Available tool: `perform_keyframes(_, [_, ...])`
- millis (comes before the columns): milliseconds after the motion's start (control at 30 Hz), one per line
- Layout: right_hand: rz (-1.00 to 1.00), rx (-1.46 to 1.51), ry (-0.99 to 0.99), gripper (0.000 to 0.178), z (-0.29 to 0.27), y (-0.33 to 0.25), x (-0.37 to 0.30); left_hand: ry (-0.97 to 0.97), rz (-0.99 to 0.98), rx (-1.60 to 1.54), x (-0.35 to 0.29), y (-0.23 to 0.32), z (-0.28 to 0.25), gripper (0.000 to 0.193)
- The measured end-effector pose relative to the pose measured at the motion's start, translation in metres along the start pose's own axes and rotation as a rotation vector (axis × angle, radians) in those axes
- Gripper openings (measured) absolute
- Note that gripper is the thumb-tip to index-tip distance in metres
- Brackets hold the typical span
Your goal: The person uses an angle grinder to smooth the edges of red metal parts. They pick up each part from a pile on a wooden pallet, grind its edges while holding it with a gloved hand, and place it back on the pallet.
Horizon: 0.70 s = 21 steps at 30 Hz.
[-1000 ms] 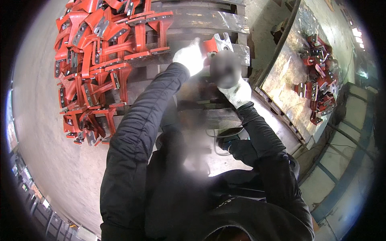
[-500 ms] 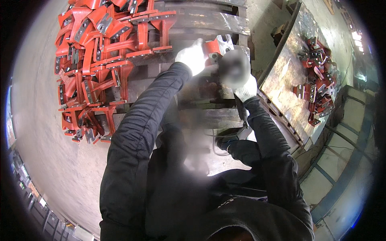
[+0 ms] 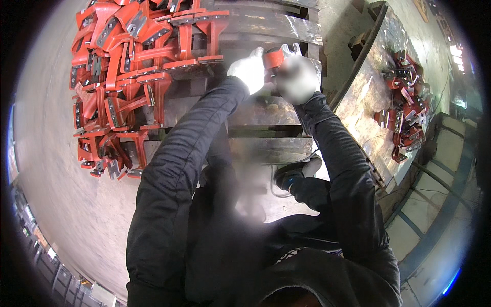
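Note:
My left hand (image 3: 247, 70), in a white glove, is closed on the near side of a red metal bracket (image 3: 275, 59). A bare grey forked end (image 3: 291, 49) of the bracket points away from me. My right hand (image 3: 305, 85), also in a white glove, is just right of the bracket and close against it. A round blurred patch covers most of that hand, so its fingers and anything in them are hidden. The bracket is held above a dark slatted pallet (image 3: 271, 29).
Red brackets (image 3: 120, 61) are heaped on the left. On the right, a worn metal-topped table (image 3: 358, 94) bears a smaller pile of dark red brackets (image 3: 404, 107). A cable (image 3: 272, 179) runs beside my shoe (image 3: 296, 173). Blue-framed panels (image 3: 429, 189) stand at the far right.
My right hand has moved up and inward, closer to the bracket. The dark elongated thing below that hand is no longer visible. My left hand keeps its hold, shifted slightly right.

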State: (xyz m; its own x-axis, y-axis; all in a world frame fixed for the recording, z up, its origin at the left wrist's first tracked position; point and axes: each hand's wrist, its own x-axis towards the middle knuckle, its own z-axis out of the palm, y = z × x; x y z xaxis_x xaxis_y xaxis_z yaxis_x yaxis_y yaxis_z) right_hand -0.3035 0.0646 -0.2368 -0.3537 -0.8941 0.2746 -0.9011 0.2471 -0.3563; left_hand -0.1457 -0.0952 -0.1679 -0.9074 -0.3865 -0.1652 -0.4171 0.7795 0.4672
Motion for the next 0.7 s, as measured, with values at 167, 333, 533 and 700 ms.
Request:
perform_keyframes(167, [0.440,0.041,-0.391,0.044,-0.070,-0.053,0.013,-0.008,-0.040,-0.028,0.004,-0.006,0.007,0.071])
perform_keyframes(333, [0.462,0.085,-0.522,0.089,-0.081,-0.052,0.005,-0.002,-0.027,-0.029,0.002,-0.003,0.003,0.070])
perform_keyframes(533, [0.448,0.229,-0.556,0.086,-0.114,-0.083,-0.008,-0.043,-0.054,-0.041,0.004,-0.003,0.002,0.073])
perform_keyframes(700, [0.596,0.232,-0.476,0.085,-0.126,-0.080,-0.017,-0.074,-0.046,-0.034,0.001,0.001,-0.003,0.074])
